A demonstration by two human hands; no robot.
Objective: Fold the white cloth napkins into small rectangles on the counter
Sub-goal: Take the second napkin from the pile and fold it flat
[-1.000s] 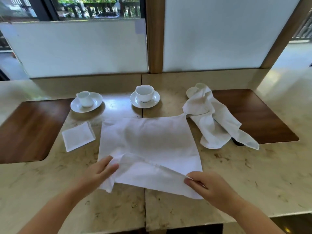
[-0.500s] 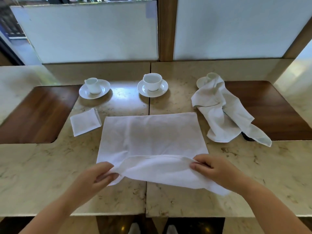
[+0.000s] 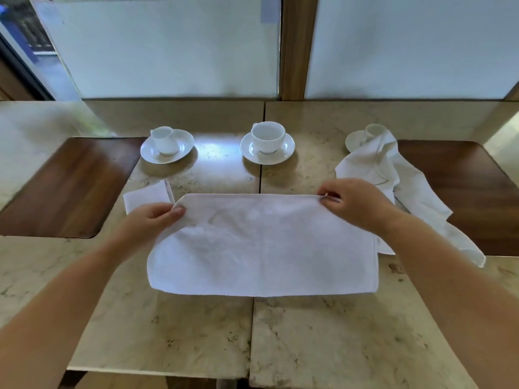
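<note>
A white cloth napkin [image 3: 261,245] lies folded in half on the marble counter [image 3: 168,332], a wide rectangle with its fold toward me. My left hand [image 3: 151,220] pinches its far left corner. My right hand [image 3: 354,203] pinches the far right corner. A small folded napkin [image 3: 146,196] lies at the left, partly hidden behind my left hand. A crumpled heap of white napkins [image 3: 393,178] lies at the right, draped over a saucer.
Two white cups on saucers stand behind the napkin, one at the left [image 3: 167,144] and one in the middle [image 3: 267,141]. A third cup [image 3: 373,131] shows behind the crumpled heap. Dark wooden inlays flank the counter at left [image 3: 64,186] and right [image 3: 463,186].
Both hands carried the napkin's near edge away from me and laid it on the far edge, so the flat napkin is now folded in half.
</note>
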